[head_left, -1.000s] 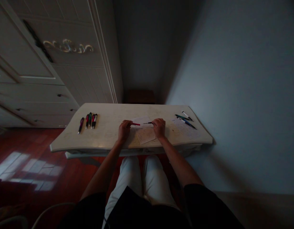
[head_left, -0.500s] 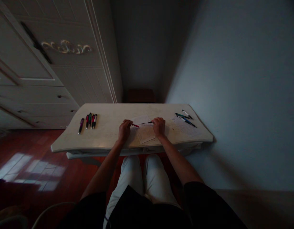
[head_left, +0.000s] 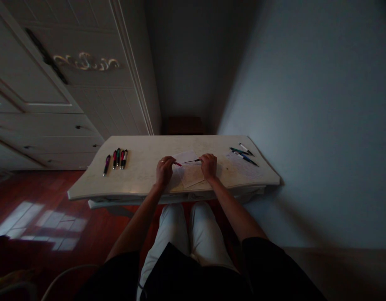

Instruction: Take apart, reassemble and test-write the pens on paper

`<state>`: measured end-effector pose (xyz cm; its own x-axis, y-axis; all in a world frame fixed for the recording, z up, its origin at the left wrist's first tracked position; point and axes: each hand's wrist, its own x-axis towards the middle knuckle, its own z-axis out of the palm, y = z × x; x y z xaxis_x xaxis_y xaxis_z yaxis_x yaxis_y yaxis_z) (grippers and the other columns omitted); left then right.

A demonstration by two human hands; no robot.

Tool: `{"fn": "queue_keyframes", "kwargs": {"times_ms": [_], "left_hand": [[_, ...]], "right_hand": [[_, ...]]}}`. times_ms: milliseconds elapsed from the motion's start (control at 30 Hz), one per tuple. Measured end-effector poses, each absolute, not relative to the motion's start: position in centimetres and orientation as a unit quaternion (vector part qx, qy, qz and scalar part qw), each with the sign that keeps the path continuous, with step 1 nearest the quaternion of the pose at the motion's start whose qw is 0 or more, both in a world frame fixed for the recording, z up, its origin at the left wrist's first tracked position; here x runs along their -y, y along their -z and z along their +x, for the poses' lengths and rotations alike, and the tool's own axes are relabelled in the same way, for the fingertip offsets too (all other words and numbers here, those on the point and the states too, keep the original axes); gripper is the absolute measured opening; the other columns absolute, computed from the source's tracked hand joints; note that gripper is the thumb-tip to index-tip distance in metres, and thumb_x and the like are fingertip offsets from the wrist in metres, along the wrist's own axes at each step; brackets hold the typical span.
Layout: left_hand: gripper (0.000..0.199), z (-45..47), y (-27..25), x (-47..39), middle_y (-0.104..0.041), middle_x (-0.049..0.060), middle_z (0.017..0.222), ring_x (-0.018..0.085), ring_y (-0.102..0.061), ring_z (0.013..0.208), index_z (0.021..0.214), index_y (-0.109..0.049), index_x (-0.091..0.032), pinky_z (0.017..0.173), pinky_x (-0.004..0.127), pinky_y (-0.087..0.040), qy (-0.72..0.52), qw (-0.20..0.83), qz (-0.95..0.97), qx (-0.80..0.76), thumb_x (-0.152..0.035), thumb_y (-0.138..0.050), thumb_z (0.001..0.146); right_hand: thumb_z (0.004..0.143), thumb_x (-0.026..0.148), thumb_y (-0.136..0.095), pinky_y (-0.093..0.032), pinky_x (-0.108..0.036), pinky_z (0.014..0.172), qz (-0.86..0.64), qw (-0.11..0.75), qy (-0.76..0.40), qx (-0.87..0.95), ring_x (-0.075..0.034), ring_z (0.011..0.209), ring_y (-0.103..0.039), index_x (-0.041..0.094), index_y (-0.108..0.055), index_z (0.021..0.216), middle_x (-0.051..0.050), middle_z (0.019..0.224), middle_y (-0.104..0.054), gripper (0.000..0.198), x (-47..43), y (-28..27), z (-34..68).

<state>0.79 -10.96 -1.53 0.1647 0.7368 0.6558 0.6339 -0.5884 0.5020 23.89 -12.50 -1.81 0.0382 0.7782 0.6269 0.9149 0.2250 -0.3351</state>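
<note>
Over the middle of the table, my left hand (head_left: 164,170) is closed round a red pen part (head_left: 177,164), its end pointing right. Opposite it, my right hand (head_left: 209,166) pinches a black pen part (head_left: 197,160), from which a thin dark pen refill (head_left: 189,161) points left. A small gap separates the two pieces; most of each is hidden in the fingers. Beneath them lies a sheet of paper (head_left: 190,177) with faint marks.
Several pens (head_left: 118,159) lie in a row on the left of the white table (head_left: 143,150), a purple pen (head_left: 106,165) apart from them. At the right, more pens (head_left: 243,155) rest partly on another paper (head_left: 247,168). A wall (head_left: 321,125) borders the right side.
My left hand has turned slightly, and the red pen part has shifted a little up and left, with less of it showing. My right hand stays nearly still.
</note>
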Motion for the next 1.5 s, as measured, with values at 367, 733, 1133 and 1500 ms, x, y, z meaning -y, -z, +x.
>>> {"fn": "queue_keyframes", "kwargs": {"times_ms": [367,733,1133,1500], "left_hand": [[0.02,0.4,1.4,10.7,-0.067,0.01,0.097,0.02,-0.063,0.089,0.092,-0.068,-0.018,0.079,0.031,-0.05,-0.521,0.08,0.683,-0.505,-0.021,-0.048,0.094],[0.023,0.5,2.1,10.4,-0.069,0.01,0.093,0.023,-0.063,0.083,0.086,-0.073,-0.019,0.072,0.032,-0.047,-0.398,0.063,0.716,-0.57,-0.017,-0.051,0.087],[0.022,0.8,2.5,10.3,-0.06,0.015,0.128,0.034,-0.053,0.116,0.1,-0.075,-0.022,0.094,0.048,-0.044,-0.315,0.038,0.804,-0.503,-0.021,-0.057,0.087],[0.022,1.0,1.7,10.6,-0.058,0.014,0.131,0.031,-0.051,0.12,0.098,-0.074,-0.019,0.099,0.047,-0.043,-0.296,0.062,0.793,-0.529,-0.023,-0.054,0.09]], "right_hand": [[0.088,0.005,-0.055,-0.033,-0.035,0.082,-0.612,0.373,0.092,0.691,-0.023,0.091,-0.052,0.02,-0.069,0.083,-0.006,0.086,-0.068,0.021,12.3,2.2,24.0],[0.086,0.007,-0.057,-0.033,-0.036,0.084,-0.625,0.334,0.059,0.703,-0.023,0.095,-0.053,0.019,-0.069,0.086,-0.007,0.09,-0.068,0.017,12.3,2.0,23.9],[0.087,0.009,-0.06,-0.036,-0.036,0.082,-0.596,0.346,0.066,0.722,-0.024,0.091,-0.054,0.02,-0.07,0.085,-0.007,0.088,-0.069,0.015,12.3,2.0,23.9],[0.088,0.012,-0.061,-0.038,-0.036,0.086,-0.569,0.34,0.034,0.748,-0.023,0.094,-0.056,0.02,-0.073,0.09,-0.007,0.093,-0.07,0.015,12.0,2.2,24.0]]}}
